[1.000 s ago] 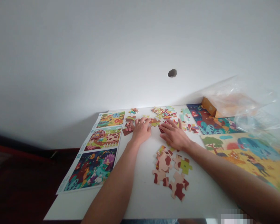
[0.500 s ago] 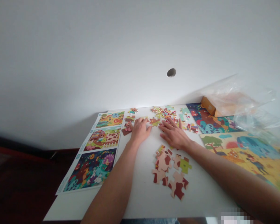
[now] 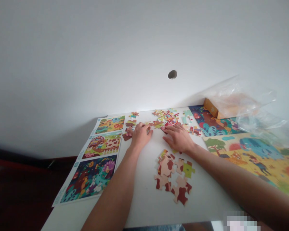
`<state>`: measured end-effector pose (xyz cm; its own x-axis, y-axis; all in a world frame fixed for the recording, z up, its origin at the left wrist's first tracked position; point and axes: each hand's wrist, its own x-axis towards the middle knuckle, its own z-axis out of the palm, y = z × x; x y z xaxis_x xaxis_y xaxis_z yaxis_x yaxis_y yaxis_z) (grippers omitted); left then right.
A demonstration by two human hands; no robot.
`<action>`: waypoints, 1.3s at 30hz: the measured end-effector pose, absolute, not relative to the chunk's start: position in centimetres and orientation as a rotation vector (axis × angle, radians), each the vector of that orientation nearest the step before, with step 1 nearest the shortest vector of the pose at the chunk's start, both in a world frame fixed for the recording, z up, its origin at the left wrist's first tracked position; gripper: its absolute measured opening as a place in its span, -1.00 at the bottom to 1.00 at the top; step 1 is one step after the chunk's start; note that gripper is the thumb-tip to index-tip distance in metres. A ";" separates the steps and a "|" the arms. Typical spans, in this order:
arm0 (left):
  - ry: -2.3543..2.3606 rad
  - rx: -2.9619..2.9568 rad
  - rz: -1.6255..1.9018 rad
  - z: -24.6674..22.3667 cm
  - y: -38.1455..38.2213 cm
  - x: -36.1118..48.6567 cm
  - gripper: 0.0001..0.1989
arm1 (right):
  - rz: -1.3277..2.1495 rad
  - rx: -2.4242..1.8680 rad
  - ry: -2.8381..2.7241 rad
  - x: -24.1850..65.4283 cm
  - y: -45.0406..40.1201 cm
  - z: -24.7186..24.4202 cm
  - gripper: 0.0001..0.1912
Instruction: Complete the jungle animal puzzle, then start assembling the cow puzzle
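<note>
So from my seat at the feed, closest to the camera there's a half-built cow cluster (image 3: 172,175) of brown-and-cream pieces on the white table (image 3: 144,205), sitting just this side of the right hand (image 3: 179,139). That hand lies flat, palm down, fingers spread and pointing up and left at the loose pile of pieces (image 3: 167,117) along the far edge; the fingertips touch the nearest red piece but I can't see them pinching anything. The left hand (image 3: 140,135) is slightly curled over a few dark brown pieces (image 3: 127,133) at its left side, and whether it's really got one pinched I can't tell, the fingers hide it. The pile runs left to right along the back edge, directly ahead of both hands, with the right one nearer its thick part. Off to the left is the reference sheet (image 3: 96,160) with three pictures, to the right a finished puzzle (image 3: 257,157) and a plastic bag (image 3: 243,102). Compared with a second ago, both hands have slid a touch left and the view has drifted with them; the pieces look unmoved.
</note>
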<state>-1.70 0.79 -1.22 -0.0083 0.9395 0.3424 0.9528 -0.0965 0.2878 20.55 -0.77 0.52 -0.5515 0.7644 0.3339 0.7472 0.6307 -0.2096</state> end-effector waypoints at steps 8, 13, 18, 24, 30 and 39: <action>-2.062 -2.234 -0.773 -1.4 0.9 -2.0 -0.77 | 0.007 -1.351 -2.374 20.3 -1.1 0.5 -0.59; -2.038 -2.230 -0.810 -1.5 1.4 -2.3 -0.67 | -0.098 -1.733 -2.174 20.3 -1.0 0.6 -0.60; -2.035 -2.161 -0.946 -1.4 1.6 -2.4 -0.57 | -0.044 -1.620 -2.274 20.2 -1.0 0.4 -0.61; -1.989 -2.082 -1.098 -1.3 1.7 -3.0 -0.70 | -0.024 -1.559 -2.240 20.2 -1.0 0.2 -0.59; -1.940 -2.046 -1.210 -0.7 1.1 -2.9 -0.70 | -0.031 -1.645 -2.223 20.3 -0.9 0.3 -0.61; -1.581 -2.639 -1.393 0.5 -1.2 -2.1 -0.65 | -0.016 -1.595 -2.235 20.4 -0.9 0.1 -0.63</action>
